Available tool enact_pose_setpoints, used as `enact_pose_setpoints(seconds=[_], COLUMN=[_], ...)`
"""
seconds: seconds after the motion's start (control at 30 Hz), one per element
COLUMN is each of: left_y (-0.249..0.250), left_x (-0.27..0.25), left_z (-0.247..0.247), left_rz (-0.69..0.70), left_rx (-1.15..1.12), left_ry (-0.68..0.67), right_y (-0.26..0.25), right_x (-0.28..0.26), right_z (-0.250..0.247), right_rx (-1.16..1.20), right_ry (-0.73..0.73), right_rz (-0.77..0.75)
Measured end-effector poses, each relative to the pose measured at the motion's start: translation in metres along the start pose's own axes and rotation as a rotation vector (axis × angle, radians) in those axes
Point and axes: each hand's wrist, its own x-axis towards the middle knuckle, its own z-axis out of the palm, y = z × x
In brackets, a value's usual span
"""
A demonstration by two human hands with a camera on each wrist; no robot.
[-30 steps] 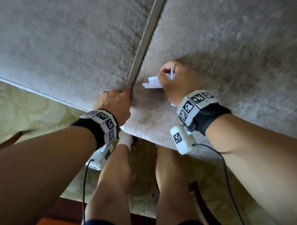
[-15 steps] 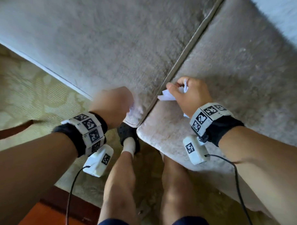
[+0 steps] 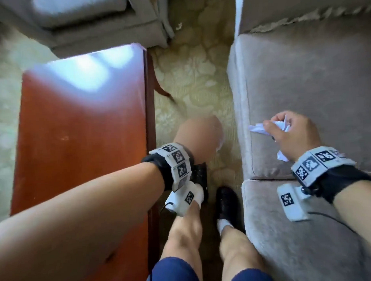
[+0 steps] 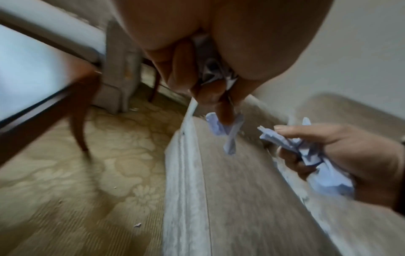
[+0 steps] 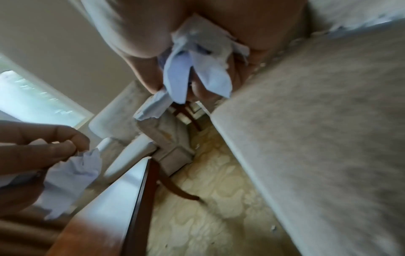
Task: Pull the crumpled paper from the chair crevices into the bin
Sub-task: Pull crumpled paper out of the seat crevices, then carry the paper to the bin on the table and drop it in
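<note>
My right hand hovers over the grey sofa cushion and grips a wad of crumpled white paper; the right wrist view shows the paper bunched in the palm. My left hand is over the carpet between sofa and table, its fingers curled round a second piece of crumpled paper whose torn ends hang below the fingers. From the head view only a sliver of that paper shows. No bin is in view.
A polished red-brown wooden table stands to the left, close to my left forearm. A grey armchair sits at the back left. Patterned cream carpet runs between the table and the sofa, with a small paper scrap on it. My feet stand beside the sofa.
Both hands have come away from the seam between the cushions, each with paper in it. The view has swung left from the cushions to the carpet and the table.
</note>
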Motion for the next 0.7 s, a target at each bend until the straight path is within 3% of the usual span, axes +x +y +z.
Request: enact_pose_setpoints(seconds=[0.17, 0.33, 0.57, 0.7], left_y=[-0.053, -0.114, -0.181, -0.205], left_x=[-0.085, -0.192, -0.377, -0.499], left_z=[-0.062, -0.095, -0.095, -0.085], left_rz=[-0.223, -0.469, -0.744, -0.922], left_rx=[-0.145, -0.261, -0.356, -0.413], left_ry=[0.219, 0.441, 0.598, 0.747], right_y=[-0.117, -0.210, -0.285, -0.312], right_x=[-0.024, -0.087, -0.223, -0.330], right_z=[0.046, 0.108, 0.195, 0.233], right_rx=[-0.080, -0.160, -0.321, -0.373], right_ry=[-0.187, -0.354, -0.615, -0.734], right_rz=[-0.248, -0.513, -0.749, -0.913])
